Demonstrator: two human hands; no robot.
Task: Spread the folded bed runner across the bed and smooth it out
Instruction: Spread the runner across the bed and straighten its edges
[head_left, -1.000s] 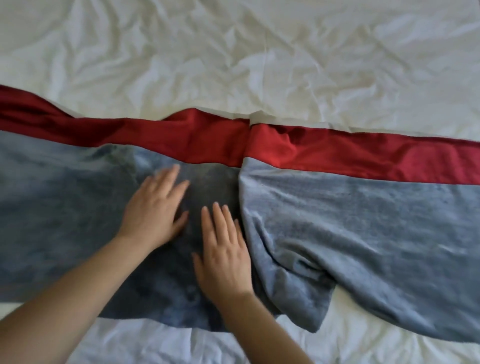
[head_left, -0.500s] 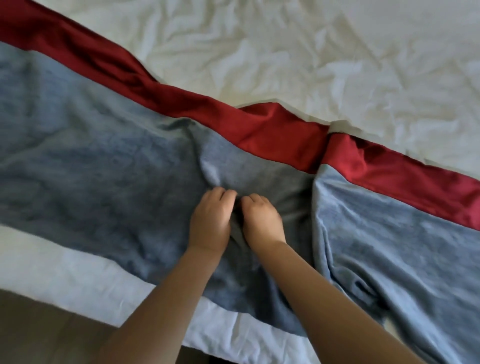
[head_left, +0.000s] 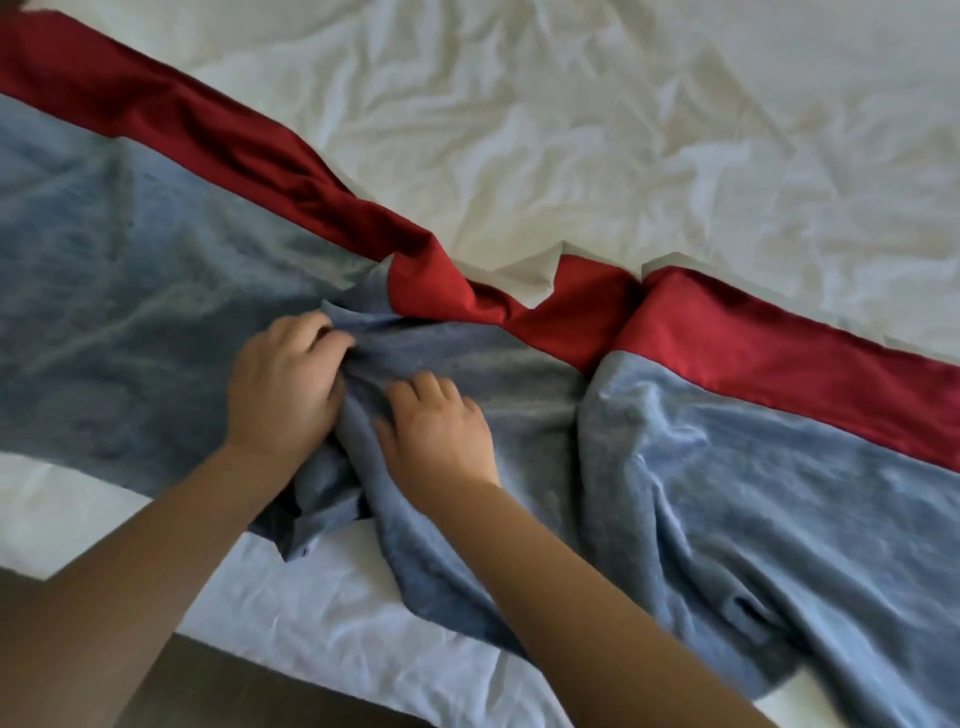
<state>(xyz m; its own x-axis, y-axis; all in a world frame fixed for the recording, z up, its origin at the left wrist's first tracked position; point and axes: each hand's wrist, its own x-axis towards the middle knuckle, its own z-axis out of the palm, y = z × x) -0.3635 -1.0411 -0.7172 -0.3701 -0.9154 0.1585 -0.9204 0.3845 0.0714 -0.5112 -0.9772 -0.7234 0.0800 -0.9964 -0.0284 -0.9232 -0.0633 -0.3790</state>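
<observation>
The bed runner (head_left: 130, 291) is blue-grey with a red band along its far edge and lies diagonally across the white bed (head_left: 623, 130). Its middle is bunched into folds, and the red band buckles there, showing pale backing. My left hand (head_left: 283, 387) is closed on a pinch of the blue cloth at the bunch. My right hand (head_left: 436, 431) sits just right of it, fingers curled into the same gathered cloth. A fold overlaps further right, and the runner's near edge hangs in loose wrinkles.
The wrinkled white sheet covers the bed beyond the runner. The bed's near edge (head_left: 322, 654) runs along the bottom left, with dark floor (head_left: 234, 696) below it.
From flat palms pressing on the runner, both hands closed and gathered the cloth. The middle is now more bunched, the near edge pulled up, and the view has shifted left.
</observation>
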